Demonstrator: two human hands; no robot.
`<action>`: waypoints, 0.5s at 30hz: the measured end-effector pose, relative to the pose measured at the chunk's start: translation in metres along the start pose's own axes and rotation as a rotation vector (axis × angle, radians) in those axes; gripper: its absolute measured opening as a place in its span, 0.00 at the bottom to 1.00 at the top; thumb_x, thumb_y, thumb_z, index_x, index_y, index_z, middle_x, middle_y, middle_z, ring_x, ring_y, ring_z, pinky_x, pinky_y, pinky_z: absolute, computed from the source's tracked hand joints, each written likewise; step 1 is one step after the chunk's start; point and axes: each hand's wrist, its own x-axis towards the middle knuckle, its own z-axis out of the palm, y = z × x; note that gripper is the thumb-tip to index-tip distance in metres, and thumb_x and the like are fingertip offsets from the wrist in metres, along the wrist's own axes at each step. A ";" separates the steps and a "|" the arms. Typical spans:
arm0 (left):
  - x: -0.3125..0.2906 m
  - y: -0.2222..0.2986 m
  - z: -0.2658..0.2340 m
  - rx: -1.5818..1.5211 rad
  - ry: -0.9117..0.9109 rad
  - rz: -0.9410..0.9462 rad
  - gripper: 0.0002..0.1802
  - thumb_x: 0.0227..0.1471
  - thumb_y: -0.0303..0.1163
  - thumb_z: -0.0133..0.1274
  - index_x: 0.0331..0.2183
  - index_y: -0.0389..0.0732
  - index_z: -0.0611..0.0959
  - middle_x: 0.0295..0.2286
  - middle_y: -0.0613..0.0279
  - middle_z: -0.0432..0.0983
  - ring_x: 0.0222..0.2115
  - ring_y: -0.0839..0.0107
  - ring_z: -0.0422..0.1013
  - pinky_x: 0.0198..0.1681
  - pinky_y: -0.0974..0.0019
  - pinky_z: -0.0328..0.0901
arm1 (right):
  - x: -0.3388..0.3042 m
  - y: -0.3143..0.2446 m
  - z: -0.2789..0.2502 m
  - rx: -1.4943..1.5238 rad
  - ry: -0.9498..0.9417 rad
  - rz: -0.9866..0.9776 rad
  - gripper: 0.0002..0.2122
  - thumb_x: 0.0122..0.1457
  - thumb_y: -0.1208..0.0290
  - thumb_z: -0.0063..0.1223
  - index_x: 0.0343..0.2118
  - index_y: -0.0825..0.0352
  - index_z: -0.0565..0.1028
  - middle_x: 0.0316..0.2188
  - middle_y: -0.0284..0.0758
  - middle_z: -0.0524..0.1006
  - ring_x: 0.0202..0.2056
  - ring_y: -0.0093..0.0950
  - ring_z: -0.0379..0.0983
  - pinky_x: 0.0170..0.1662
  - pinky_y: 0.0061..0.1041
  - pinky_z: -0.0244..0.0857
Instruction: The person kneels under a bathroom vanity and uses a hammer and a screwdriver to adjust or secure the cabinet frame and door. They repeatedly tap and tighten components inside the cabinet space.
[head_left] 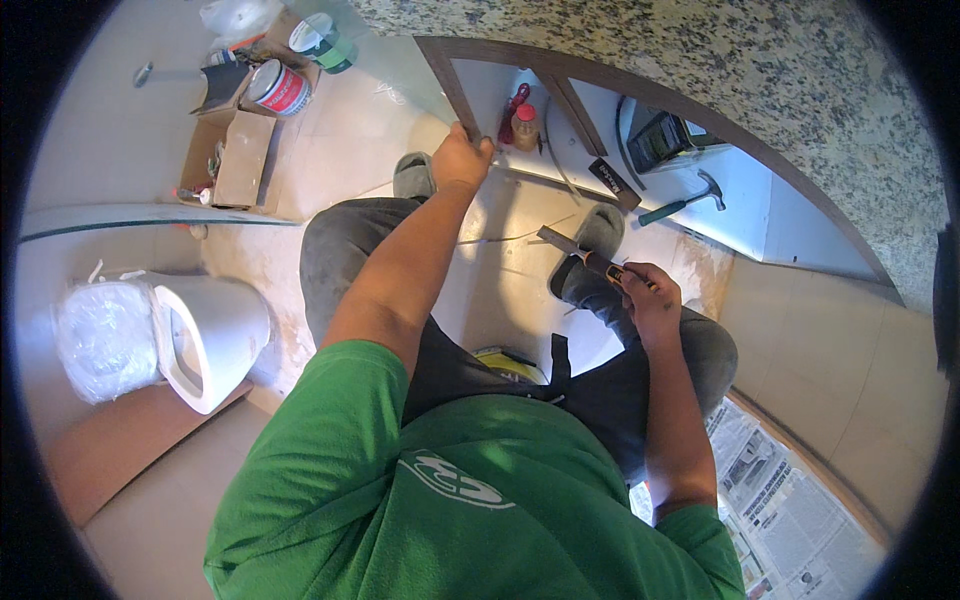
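Note:
My left hand [463, 158] is closed round the lower end of a dark brown upright of the cabinet frame [447, 85] under the counter. In my right hand [653, 302], above my right knee, is a chisel [600, 264] with a flat metal blade and a black and orange handle. Its blade points up and left, toward the cabinet, and appears apart from the frame. A hammer [685, 200] with a green handle lies in the cabinet opening. Beside it rests a small dark block [614, 184] with pale lettering.
A speckled granite counter [700, 60] overhangs the cabinet. Inside stand a red-capped bottle [525, 130] and a red cord [513, 108]. At left are a toilet [215, 335], a glass panel edge [150, 220], an open carton [245, 158] and paint cans [280, 88]. Newspaper [790, 500] covers floor at right.

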 end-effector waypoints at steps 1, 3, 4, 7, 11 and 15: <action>0.000 -0.001 0.001 -0.020 0.011 0.006 0.26 0.47 0.47 0.59 0.42 0.37 0.77 0.35 0.47 0.82 0.38 0.48 0.78 0.43 0.51 0.71 | -0.001 -0.002 0.001 -0.018 0.008 0.006 0.10 0.60 0.71 0.55 0.40 0.71 0.79 0.22 0.30 0.75 0.20 0.17 0.68 0.21 0.16 0.58; 0.000 -0.002 0.001 -0.061 0.034 0.018 0.25 0.48 0.48 0.57 0.41 0.39 0.77 0.34 0.44 0.81 0.37 0.46 0.77 0.43 0.50 0.71 | -0.001 -0.006 0.001 -0.053 0.023 0.015 0.10 0.60 0.71 0.55 0.40 0.71 0.79 0.21 0.30 0.74 0.19 0.17 0.67 0.20 0.16 0.57; -0.001 -0.002 0.000 -0.055 0.034 0.020 0.25 0.47 0.49 0.58 0.40 0.38 0.78 0.34 0.45 0.81 0.37 0.47 0.78 0.42 0.51 0.71 | 0.000 -0.004 0.001 -0.048 0.029 0.010 0.10 0.60 0.71 0.55 0.40 0.71 0.79 0.21 0.30 0.74 0.19 0.17 0.67 0.20 0.16 0.57; -0.004 -0.002 -0.011 -0.046 0.049 0.044 0.26 0.46 0.52 0.59 0.35 0.38 0.80 0.33 0.46 0.81 0.36 0.47 0.78 0.41 0.52 0.71 | 0.002 -0.002 0.001 -0.043 0.034 0.011 0.10 0.60 0.71 0.55 0.40 0.71 0.79 0.20 0.30 0.74 0.18 0.16 0.66 0.19 0.16 0.56; -0.007 0.002 -0.038 -0.023 0.078 0.122 0.28 0.43 0.56 0.60 0.30 0.38 0.82 0.29 0.49 0.81 0.32 0.49 0.78 0.36 0.54 0.71 | -0.004 -0.001 -0.002 -0.048 0.015 0.013 0.09 0.59 0.71 0.56 0.39 0.71 0.79 0.20 0.30 0.74 0.17 0.16 0.66 0.19 0.15 0.55; -0.002 0.017 -0.069 0.056 0.050 0.176 0.27 0.43 0.57 0.62 0.31 0.40 0.85 0.30 0.53 0.82 0.33 0.57 0.79 0.39 0.59 0.72 | -0.003 -0.001 -0.003 -0.071 0.028 0.056 0.10 0.58 0.71 0.58 0.39 0.73 0.79 0.21 0.32 0.76 0.21 0.19 0.70 0.26 0.20 0.62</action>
